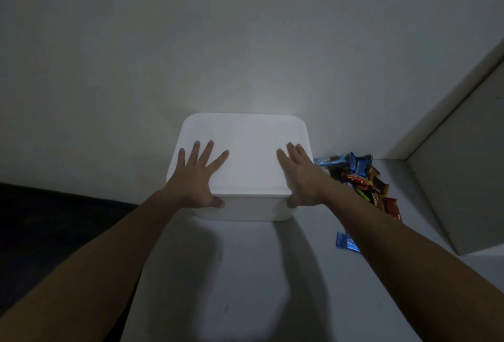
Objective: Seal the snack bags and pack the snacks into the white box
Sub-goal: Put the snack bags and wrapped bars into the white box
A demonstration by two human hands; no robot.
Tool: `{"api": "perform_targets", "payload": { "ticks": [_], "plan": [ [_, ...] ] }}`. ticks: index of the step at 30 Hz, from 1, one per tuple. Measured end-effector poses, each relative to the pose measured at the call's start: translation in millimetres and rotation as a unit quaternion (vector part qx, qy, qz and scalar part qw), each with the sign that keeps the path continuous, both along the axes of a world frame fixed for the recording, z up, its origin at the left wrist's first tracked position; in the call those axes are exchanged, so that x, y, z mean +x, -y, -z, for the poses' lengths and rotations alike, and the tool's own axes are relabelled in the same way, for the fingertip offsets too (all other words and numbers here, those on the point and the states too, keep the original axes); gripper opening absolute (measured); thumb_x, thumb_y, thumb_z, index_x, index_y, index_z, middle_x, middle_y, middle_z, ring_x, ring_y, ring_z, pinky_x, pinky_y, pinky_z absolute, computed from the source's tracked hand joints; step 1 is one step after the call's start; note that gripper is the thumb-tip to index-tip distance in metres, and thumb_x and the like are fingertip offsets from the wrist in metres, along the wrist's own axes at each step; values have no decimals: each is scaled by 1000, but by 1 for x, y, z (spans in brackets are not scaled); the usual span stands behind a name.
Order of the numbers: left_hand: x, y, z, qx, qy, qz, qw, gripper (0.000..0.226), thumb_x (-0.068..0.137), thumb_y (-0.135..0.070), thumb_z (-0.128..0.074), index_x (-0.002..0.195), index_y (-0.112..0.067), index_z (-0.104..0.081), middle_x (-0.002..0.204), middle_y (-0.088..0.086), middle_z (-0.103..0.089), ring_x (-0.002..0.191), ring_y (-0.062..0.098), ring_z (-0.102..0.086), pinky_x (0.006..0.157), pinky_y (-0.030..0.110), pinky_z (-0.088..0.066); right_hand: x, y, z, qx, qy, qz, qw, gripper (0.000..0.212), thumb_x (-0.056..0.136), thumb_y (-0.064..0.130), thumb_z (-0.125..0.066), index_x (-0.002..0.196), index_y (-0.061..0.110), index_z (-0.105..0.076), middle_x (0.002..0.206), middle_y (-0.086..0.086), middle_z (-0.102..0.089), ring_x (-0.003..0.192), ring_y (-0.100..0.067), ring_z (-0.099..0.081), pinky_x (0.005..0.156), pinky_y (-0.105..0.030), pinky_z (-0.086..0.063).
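The white box stands on a pale table against the wall, with its white lid on top. My left hand lies flat on the lid's left side, fingers spread and straight, thumb down over the front edge. My right hand lies flat on the lid's right side, fingers straight and together, thumb at the front corner. A heap of snack packets in blue, brown, orange and red wrappers lies to the right of the box. One blue packet lies apart, nearer to me, partly hidden by my right forearm.
The pale table runs toward me from the box. A grey panel rises at the right. A dark area lies beyond the table's left edge. The wall stands directly behind the box.
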State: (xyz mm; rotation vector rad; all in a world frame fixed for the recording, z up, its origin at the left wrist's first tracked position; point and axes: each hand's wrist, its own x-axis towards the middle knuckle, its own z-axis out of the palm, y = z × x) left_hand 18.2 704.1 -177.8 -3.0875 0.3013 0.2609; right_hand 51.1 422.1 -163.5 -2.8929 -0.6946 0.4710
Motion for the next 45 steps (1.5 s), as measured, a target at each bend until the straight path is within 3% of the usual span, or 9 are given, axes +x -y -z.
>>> {"api": "perform_targets", "payload": {
  "ticks": [10,13,16,19,24,28,33,38,45],
  "plan": [
    [-6,16,-7,22,-24,-39,999,128,65,-67,-70,146,-35,24,157,6,28,144,35,24,116,58,6,-17,0,-4,-7,56,9,998,114,69,34,-81,151,20,-3,161,-9,6,148,-32,6,113,-62,-21],
    [-13,45,-9,45,-37,-48,997,133,64,-72,-66,148,-22,24,156,11,29,144,36,23,115,60,5,-26,15,-1,21,74,-1,997,111,69,36,-81,151,20,-8,160,-10,0,148,-31,0,114,-58,-24],
    [-17,85,-12,18,-32,-6,999,135,60,-77,-65,149,-23,21,156,10,29,144,34,24,115,60,8,-34,43,-3,52,48,16,997,116,69,40,-82,153,23,-3,162,-5,4,149,-27,1,117,-52,-21],
    [-20,130,-18,-18,-7,32,999,129,62,-74,-66,151,-24,13,158,8,24,145,31,21,116,59,7,-36,77,-8,70,23,52,996,116,68,37,-83,153,24,-6,162,-4,0,147,-27,-15,114,-46,-30],
    [-15,194,-21,-43,36,65,996,118,69,-68,-66,153,-21,3,161,7,14,148,30,14,117,58,3,-35,140,-11,83,1,90,993,100,70,29,-82,150,16,-24,155,-8,-30,137,-27,-38,108,-36,-38],
    [-13,231,-14,-32,53,88,994,110,73,-65,-64,153,-18,-3,161,9,7,148,29,10,118,54,4,-37,181,-12,78,0,128,989,79,71,26,-78,141,19,-41,132,-10,-55,113,-28,-54,84,-30,-45],
    [-13,265,0,-8,42,88,995,104,76,-62,-63,153,-18,-7,162,9,3,149,28,7,118,56,2,-42,219,-1,60,-22,155,986,81,68,29,-79,139,23,-42,124,-11,-60,105,-29,-58,74,-28,-42],
    [-12,282,10,33,63,66,995,95,78,-62,-60,151,-20,-16,162,8,-3,149,26,-1,114,63,-1,-43,239,9,48,-55,170,983,81,74,33,-78,142,21,-38,131,-11,-54,115,-27,-54,85,-30,-43],
    [-7,268,3,-162,136,-5,977,67,90,-41,-56,146,-10,-34,159,12,-19,145,29,-23,117,48,-20,-27,220,3,98,-43,137,985,50,76,28,-73,122,20,-54,105,-4,-61,94,-26,-58,71,-28,-43]
  ]
}}
